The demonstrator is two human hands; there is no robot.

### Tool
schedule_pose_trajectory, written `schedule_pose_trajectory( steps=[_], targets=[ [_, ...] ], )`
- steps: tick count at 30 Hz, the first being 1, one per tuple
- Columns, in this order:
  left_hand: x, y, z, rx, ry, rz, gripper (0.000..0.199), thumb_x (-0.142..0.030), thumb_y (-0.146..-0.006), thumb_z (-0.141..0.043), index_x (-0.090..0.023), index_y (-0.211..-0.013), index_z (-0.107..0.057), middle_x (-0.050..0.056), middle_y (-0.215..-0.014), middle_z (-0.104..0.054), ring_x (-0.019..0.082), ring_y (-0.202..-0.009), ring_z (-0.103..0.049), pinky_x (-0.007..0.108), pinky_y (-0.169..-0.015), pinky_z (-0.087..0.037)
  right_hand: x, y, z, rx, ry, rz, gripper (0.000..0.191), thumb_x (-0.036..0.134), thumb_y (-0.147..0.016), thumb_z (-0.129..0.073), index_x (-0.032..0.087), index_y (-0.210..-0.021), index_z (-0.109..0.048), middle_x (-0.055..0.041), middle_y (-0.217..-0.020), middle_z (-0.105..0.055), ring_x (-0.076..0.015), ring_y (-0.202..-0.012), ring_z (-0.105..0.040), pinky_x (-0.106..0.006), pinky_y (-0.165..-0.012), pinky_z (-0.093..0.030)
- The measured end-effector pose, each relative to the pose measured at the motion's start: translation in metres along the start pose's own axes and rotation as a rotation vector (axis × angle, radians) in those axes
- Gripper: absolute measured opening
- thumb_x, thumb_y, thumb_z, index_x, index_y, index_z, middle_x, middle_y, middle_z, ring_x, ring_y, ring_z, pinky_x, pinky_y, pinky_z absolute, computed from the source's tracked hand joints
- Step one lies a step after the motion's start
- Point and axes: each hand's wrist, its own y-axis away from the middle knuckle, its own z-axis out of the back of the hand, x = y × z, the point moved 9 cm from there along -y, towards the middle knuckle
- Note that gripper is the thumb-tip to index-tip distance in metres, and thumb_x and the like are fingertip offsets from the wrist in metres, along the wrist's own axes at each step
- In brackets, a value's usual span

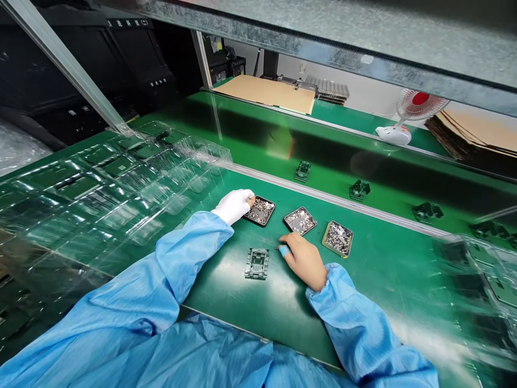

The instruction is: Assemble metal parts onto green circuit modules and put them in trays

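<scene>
My left hand [235, 206], in a white glove with bare fingertips, reaches to the left edge of a dark tray [262, 212] full of small metal parts. Its fingers are drawn together; what they hold, if anything, is hidden. My right hand [304, 257] is bare apart from a blue cover on one finger. Its fingers are closed, and a thin dark tip shows beside them, too small to name. Between my arms a green circuit board [257, 263] lies flat on the green table [226, 288]. Two more trays of metal parts, a middle one [300, 221] and a right one [338, 238], sit beyond my right hand.
Clear plastic blister trays [133, 183] are spread over the left side, with more plastic trays [484, 269] at the right edge. Past a metal rail [331, 195], several circuit boards [302, 171] lie in a row. A metal beam [323, 43] crosses overhead; a fan [420, 105] stands behind.
</scene>
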Motion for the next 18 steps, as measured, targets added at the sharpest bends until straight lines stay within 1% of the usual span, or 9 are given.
schedule_pose_trajectory(
  steps=[3, 5, 8, 11, 14, 16, 18],
  targets=[
    [-0.005, -0.003, -0.004, 0.024, -0.017, -0.032, 0.027, -0.027, -0.086, -0.043, -0.02, -0.094, -0.067, 0.005, -0.095, -0.064, 0.019, -0.089, -0.058, 0.028, -0.075, -0.043, 0.005, -0.012, 0.012, -0.048, -0.043, 0.019, 0.02, 0.021, -0.093, -0.044, 0.02, -0.109, -0.057, -0.0059, -0.108, -0.062, -0.0197, -0.097, -0.06, -0.029, -0.078, -0.048],
    [-0.01, -0.006, -0.01, 0.047, -0.044, -0.044, 0.023, -0.025, -0.083, -0.048, -0.021, -0.091, -0.069, 0.006, -0.095, -0.064, 0.02, -0.091, -0.058, 0.028, -0.076, -0.043, 0.008, -0.019, 0.016, -0.067, -0.051, 0.024, 0.02, 0.02, -0.092, -0.045, 0.019, -0.108, -0.058, -0.0058, -0.106, -0.062, -0.0195, -0.095, -0.06, -0.029, -0.078, -0.047],
    [-0.018, -0.011, -0.018, 0.065, -0.08, -0.039, 0.019, -0.021, -0.077, -0.054, -0.019, -0.087, -0.069, 0.008, -0.091, -0.063, 0.023, -0.091, -0.058, 0.031, -0.075, -0.044, 0.011, -0.024, 0.017, -0.069, -0.055, 0.034, 0.019, 0.019, -0.091, -0.046, 0.02, -0.106, -0.059, -0.0054, -0.103, -0.062, -0.019, -0.092, -0.06, -0.028, -0.076, -0.047],
    [-0.022, -0.012, -0.022, 0.054, -0.076, -0.025, 0.017, -0.018, -0.078, -0.051, -0.016, -0.079, -0.068, 0.011, -0.087, -0.062, 0.025, -0.09, -0.058, 0.032, -0.076, -0.043, 0.01, -0.023, 0.014, -0.054, -0.067, 0.043, 0.02, 0.02, -0.091, -0.046, 0.02, -0.107, -0.058, -0.005, -0.105, -0.062, -0.0183, -0.09, -0.06, -0.028, -0.076, -0.047],
    [-0.019, -0.01, -0.017, 0.025, -0.026, -0.007, 0.019, -0.019, -0.08, -0.047, -0.015, -0.078, -0.065, 0.011, -0.087, -0.061, 0.025, -0.09, -0.058, 0.033, -0.075, -0.044, 0.007, -0.021, 0.012, -0.048, -0.075, 0.037, 0.02, 0.019, -0.091, -0.046, 0.02, -0.107, -0.058, -0.0049, -0.105, -0.062, -0.0187, -0.091, -0.06, -0.028, -0.076, -0.047],
    [-0.014, -0.008, -0.011, -0.001, 0.034, 0.002, 0.019, -0.021, -0.081, -0.045, -0.016, -0.08, -0.064, 0.01, -0.089, -0.061, 0.024, -0.089, -0.058, 0.033, -0.075, -0.044, 0.006, -0.022, 0.011, -0.045, -0.08, 0.035, 0.02, 0.019, -0.091, -0.045, 0.02, -0.107, -0.058, -0.0049, -0.105, -0.062, -0.0188, -0.092, -0.06, -0.028, -0.077, -0.047],
    [-0.009, -0.006, -0.004, -0.018, 0.118, 0.008, 0.019, -0.023, -0.081, -0.044, -0.017, -0.081, -0.062, 0.008, -0.086, -0.061, 0.022, -0.085, -0.058, 0.032, -0.073, -0.044, 0.006, -0.023, 0.01, -0.037, -0.086, 0.037, 0.02, 0.019, -0.091, -0.045, 0.02, -0.106, -0.059, -0.0049, -0.104, -0.062, -0.0184, -0.091, -0.06, -0.028, -0.077, -0.047]
  ],
)
